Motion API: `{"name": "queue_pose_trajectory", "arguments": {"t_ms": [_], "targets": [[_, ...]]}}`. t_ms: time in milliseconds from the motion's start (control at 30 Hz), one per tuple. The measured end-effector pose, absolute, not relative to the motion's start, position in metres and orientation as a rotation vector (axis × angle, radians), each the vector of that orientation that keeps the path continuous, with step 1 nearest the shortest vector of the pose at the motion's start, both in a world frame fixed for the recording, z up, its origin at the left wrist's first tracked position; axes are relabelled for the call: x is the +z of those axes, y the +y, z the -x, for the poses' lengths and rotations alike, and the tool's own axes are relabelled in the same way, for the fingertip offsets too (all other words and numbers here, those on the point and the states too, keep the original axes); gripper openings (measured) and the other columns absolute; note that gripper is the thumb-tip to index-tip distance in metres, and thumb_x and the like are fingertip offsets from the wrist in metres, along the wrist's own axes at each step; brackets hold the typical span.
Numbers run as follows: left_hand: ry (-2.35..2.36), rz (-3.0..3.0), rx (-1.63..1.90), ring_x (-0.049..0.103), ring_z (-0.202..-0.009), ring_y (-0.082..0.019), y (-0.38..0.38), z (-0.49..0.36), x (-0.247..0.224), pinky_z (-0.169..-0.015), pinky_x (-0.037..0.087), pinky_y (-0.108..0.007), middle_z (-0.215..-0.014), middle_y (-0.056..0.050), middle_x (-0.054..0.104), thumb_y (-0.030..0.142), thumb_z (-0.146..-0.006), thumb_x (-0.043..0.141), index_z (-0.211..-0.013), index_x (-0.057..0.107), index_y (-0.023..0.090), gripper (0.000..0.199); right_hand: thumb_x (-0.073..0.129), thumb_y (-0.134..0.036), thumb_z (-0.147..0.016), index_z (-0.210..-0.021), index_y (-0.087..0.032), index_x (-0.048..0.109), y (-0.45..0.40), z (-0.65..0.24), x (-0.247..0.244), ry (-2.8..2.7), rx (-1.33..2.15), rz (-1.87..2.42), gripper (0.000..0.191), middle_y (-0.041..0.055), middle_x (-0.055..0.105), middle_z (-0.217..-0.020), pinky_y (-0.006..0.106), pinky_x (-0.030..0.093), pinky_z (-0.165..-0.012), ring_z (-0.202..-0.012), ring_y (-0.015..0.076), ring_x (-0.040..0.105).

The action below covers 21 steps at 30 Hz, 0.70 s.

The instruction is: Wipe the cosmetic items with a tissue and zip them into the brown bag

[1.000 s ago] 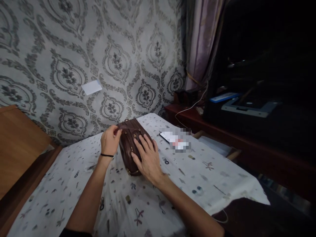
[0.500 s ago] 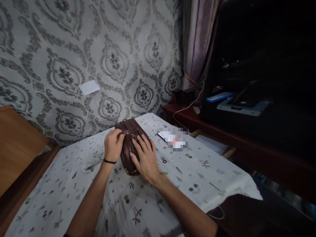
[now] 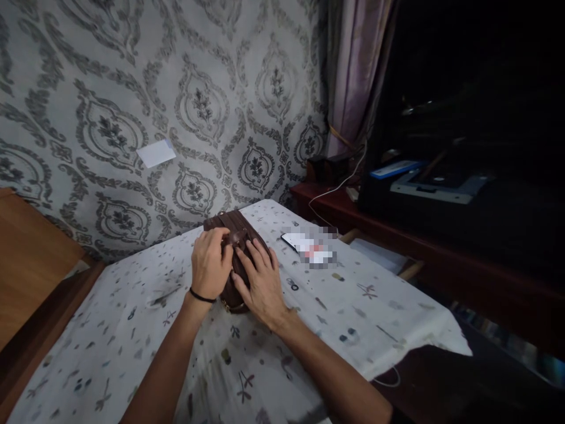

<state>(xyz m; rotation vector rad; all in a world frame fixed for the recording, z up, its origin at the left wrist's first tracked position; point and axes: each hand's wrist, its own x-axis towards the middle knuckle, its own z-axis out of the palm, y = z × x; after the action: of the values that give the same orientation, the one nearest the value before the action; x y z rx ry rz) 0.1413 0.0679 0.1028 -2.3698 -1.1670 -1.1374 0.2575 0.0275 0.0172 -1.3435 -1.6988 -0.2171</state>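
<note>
A dark brown handbag (image 3: pixel 242 221) with brass-coloured fittings lies on the patterned white cloth between my hands. My left hand (image 3: pixel 212 262), with a black band at the wrist, has its thumb and fingers curled on the bag's short brown strap (image 3: pixel 237 237) near the middle. The fingertips partly hide the strap's end and the clasp under it. My right hand (image 3: pixel 260 280) lies with fingers spread across the bag's right side, pressing on it. Much of the bag's near half is covered by the two hands.
Right of the bag lies a phone (image 3: pixel 304 244) with a blurred screen. An open drawer (image 3: pixel 379 256) juts from the dark red desk (image 3: pixel 304 191) at the right, where a white cable runs. A wooden panel (image 3: pixel 35 259) borders the left; patterned wallpaper rises behind.
My left hand has moved right across the bag, bringing the strap over from the left side toward the middle. My right hand stays in place on the bag.
</note>
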Motion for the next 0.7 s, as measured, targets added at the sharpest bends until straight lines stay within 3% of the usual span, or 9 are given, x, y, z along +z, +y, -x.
{"name": "queue_pose_trajectory", "arguments": {"t_ms": [67, 133, 300, 433, 700], "targets": [[-1.148, 2.407, -1.127, 0.059, -0.096, -0.025, 0.070, -0.148, 0.107, -0.085, 0.045, -0.037, -0.099, -0.008, 0.067, 0.011, -0.086, 0.047, -0.108, 0.057, 0.020, 0.026, 0.047, -0.034, -0.095, -0.137, -0.016, 0.052, 0.028, -0.258, 0.016, -1.680, -0.232, 1.328, 0.047, 0.0158, 0.046, -0.147, 0.054, 0.023, -0.116, -0.142, 0.0285, 0.031], [-1.169, 2.431, -1.061, 0.061, -0.091, -0.025, 0.073, -0.154, 0.110, -0.083, 0.046, -0.037, -0.092, -0.007, 0.067, 0.014, -0.087, 0.049, -0.108, 0.058, 0.020, 0.024, 0.049, -0.035, -0.093, -0.135, -0.015, 0.053, 0.028, -0.258, 0.015, -1.658, -0.250, 1.317, 0.047, 0.0172, 0.046, -0.146, 0.054, 0.025, -0.114, -0.141, 0.0302, 0.032], [-1.274, 2.375, -0.887, 0.063, -0.074, -0.024, 0.076, -0.164, 0.115, -0.071, 0.043, -0.034, -0.076, -0.004, 0.067, 0.025, -0.087, 0.058, -0.092, 0.063, 0.022, 0.007, 0.054, -0.035, -0.089, -0.131, -0.013, 0.056, 0.028, -0.259, 0.014, -1.617, -0.279, 1.323, 0.048, 0.0207, 0.040, -0.147, 0.054, 0.029, -0.112, -0.140, 0.0345, 0.030], [-1.290, 2.326, -0.818, 0.060, -0.068, -0.023, 0.071, -0.168, 0.111, -0.067, 0.040, -0.033, -0.066, -0.003, 0.062, 0.033, -0.088, 0.059, -0.075, 0.061, 0.023, 0.017, 0.053, -0.034, -0.088, -0.132, -0.012, 0.054, 0.029, -0.260, 0.014, -1.634, -0.235, 1.311, 0.050, 0.0207, 0.040, -0.147, 0.055, 0.031, -0.112, -0.140, 0.0341, 0.029], [-1.154, 2.425, -0.998, 0.053, -0.066, -0.019, 0.062, -0.167, 0.091, -0.077, 0.041, -0.034, -0.062, 0.000, 0.054, 0.030, -0.092, 0.053, -0.067, 0.054, 0.022, 0.027, 0.051, -0.035, -0.088, -0.137, -0.008, 0.049, 0.031, -0.262, 0.009, -1.647, -0.211, 1.264, 0.056, 0.0239, 0.037, -0.149, 0.058, 0.031, -0.112, -0.143, 0.0351, 0.025]]}}
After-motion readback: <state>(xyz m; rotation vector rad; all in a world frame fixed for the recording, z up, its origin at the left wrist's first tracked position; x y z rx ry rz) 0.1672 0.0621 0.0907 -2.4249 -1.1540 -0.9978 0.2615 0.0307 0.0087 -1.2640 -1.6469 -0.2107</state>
